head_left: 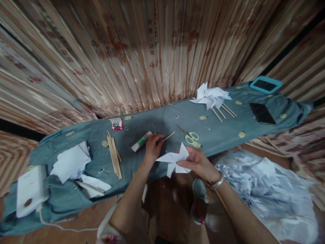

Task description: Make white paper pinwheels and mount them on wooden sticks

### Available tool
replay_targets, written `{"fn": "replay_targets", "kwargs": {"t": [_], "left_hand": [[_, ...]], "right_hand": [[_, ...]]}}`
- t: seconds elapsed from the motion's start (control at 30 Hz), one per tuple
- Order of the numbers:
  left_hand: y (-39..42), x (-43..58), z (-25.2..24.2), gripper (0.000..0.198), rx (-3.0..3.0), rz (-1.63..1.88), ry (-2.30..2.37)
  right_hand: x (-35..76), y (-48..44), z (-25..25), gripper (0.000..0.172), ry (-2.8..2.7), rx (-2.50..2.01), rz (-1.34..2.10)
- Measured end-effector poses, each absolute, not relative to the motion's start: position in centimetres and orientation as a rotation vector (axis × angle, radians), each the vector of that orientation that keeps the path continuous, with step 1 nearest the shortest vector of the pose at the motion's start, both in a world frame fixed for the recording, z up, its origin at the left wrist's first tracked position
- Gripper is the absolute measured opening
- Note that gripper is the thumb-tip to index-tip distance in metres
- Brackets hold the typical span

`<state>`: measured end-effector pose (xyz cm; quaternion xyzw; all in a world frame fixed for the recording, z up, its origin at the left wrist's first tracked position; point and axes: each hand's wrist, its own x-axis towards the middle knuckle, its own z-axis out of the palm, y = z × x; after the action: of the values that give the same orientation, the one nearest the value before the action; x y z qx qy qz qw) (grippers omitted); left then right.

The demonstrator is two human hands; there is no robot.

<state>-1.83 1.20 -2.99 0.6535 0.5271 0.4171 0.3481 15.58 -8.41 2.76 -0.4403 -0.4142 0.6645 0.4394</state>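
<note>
My right hand (196, 161), with a bracelet at the wrist, pinches a white paper pinwheel (174, 158) near its middle, over the table's front edge. My left hand (153, 148) is closed around the near end of a thin wooden stick (169, 136), whose pale tip points up and right; the fingers hide the rest of it. Beside that hand lies a green and white glue tube (141, 141). Light-green-handled scissors (191, 136) rest on the cloth just beyond the pinwheel.
Left on the blue-green cloth (157, 122): several wooden sticks (114, 156), a small red box of metal pieces (117, 124), paper sheets (72, 161) and a white corded device (31, 191). Right: pinwheels on sticks (209, 96), a phone (262, 113), a blue-framed device (266, 84). A plastic bag of paper pieces (269, 189) stands lower right.
</note>
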Motion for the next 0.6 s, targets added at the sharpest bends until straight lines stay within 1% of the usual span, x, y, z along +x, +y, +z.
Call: {"fn": "replay_targets", "kwargs": {"t": [0.13, 0.27, 0.33, 0.43, 0.47, 0.57, 0.6], "left_hand": [[2.3, -0.8, -3.7, 0.017, 2.102, 0.875, 1.350], [2.0, -0.8, -3.3, 0.016, 2.121, 0.819, 1.338], [1.4, -0.8, -3.0, 0.014, 1.967, 0.869, 1.328], [-0.4, -0.7, -2.0, 0.008, 1.504, 0.999, 1.248], [-1.1, -0.6, -1.6, 0.010, 1.309, 1.031, 1.201], [-3.6, -0.3, -0.2, 0.023, 1.158, 1.041, 1.167], [-4.4, -0.2, 0.3, 0.026, 1.014, 1.035, 1.131]], "right_hand": [[15.0, -9.7, 3.1, 0.032, -1.145, -1.144, 1.655], [15.0, -10.0, 3.3, 0.028, -1.190, -1.214, 1.552], [15.0, -9.9, 3.4, 0.027, -1.172, -1.223, 1.499], [14.5, -9.7, 3.7, 0.031, -1.095, -1.169, 1.476], [14.3, -9.7, 3.9, 0.033, -1.064, -1.138, 1.481], [13.7, -9.8, 4.3, 0.038, -0.983, -1.065, 1.498], [13.6, -9.9, 4.5, 0.038, -0.971, -1.054, 1.498]]}}
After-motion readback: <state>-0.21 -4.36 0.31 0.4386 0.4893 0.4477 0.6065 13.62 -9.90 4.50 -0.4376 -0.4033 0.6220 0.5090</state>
